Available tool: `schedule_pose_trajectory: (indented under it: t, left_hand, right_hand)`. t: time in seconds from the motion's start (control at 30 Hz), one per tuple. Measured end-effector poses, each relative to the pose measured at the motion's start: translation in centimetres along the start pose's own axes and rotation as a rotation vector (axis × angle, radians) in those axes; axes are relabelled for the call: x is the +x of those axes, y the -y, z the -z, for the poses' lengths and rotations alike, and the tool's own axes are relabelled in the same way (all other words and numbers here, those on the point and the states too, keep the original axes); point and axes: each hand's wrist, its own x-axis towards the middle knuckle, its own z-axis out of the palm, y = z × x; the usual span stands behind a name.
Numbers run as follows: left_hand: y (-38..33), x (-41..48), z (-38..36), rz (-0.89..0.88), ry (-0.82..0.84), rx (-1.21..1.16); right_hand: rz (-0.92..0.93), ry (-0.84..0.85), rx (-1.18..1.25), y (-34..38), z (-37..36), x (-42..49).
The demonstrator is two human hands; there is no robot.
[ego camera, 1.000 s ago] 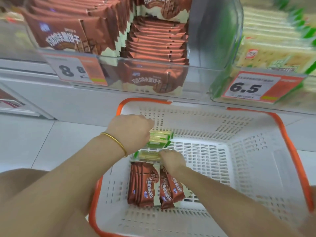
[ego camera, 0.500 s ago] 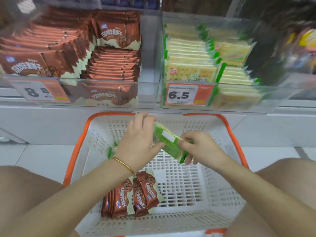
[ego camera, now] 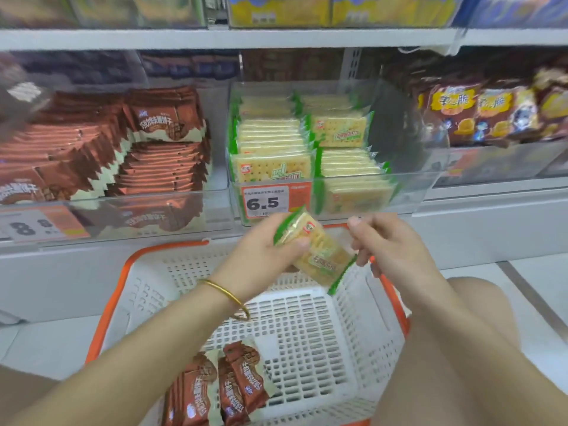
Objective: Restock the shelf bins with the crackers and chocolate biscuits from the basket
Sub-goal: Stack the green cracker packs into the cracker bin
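Observation:
My left hand [ego camera: 261, 253] grips a small stack of green-and-yellow cracker packs [ego camera: 316, 250], tilted, just above the far rim of the white basket with orange rim [ego camera: 129, 265]. My right hand [ego camera: 390, 247] hovers at the stack's right end with curled fingers next to its green edge and the thumb lifted off. Several brown chocolate biscuit packs [ego camera: 215, 392] lie in the basket's near left corner. Straight ahead is the clear cracker bin [ego camera: 399, 192], partly filled, and to its left the chocolate biscuit bin [ego camera: 215, 207].
Price tags read 6.5 [ego camera: 266, 202] on the cracker bin and 8.8 [ego camera: 27, 226] on the chocolate one. Another bin of brown snack bags [ego camera: 491, 115] stands to the right. A higher shelf [ego camera: 276, 38] overhangs. My legs flank the basket on a tiled floor.
Both hands rose out of the basket with the cracker packs toward the shelf. The stack now sits in my left hand and my right thumb has come off it. The view tilted upward.

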Motion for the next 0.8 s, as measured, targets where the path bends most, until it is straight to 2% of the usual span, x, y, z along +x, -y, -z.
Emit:
schedule_pose_trajectory:
  t: [0.07, 0.13, 0.27, 0.37, 0.47, 0.6, 0.7, 0.8]
  left_hand:
    - [-1.7, 0.8, 0.2, 0.032, 0.011, -0.252]
    - [-3.1, 1.6, 0.2, -0.011, 0.037, -0.386]
    - [-5.2, 3.4, 0.1, -0.076, 0.02, -0.435]
    - [-6.3, 5.4, 0.3, -0.221, -0.189, -0.186]
    - [-6.8, 6.9, 1.2, -0.416, -0.418, 0.223]
    - [-5.8, 8.5, 2.0, -0.559, -0.381, 0.727]
    - [-5.0, 9.2, 1.9, -0.538, -0.322, 0.962]
    - [-4.3, 9.3, 1.5, -0.503, -0.29, 1.051]
  right_hand:
    - [0.045, -0.052, -0.001, 0.1, 1.4, 0.8]
    - [0.022, 0.062, 0.106, 0.7, 2.4, 1.5]
    - [0.049, 0.133, 0.237, 2.8, 4.3, 3.5]
    - [0.122, 0.004, 0.268, 4.2, 5.8, 6.2]
    - [0.25, -0.24, 0.099, 5.4, 7.1, 9.6]
    - [0.343, -0.397, -0.182, 5.5, 6.9, 13.9]
    - [0.304, -0.334, -0.239, 4.8, 5.8, 16.7]
    - [0.238, -0.248, -0.239, 3.8, 4.8, 18.8]
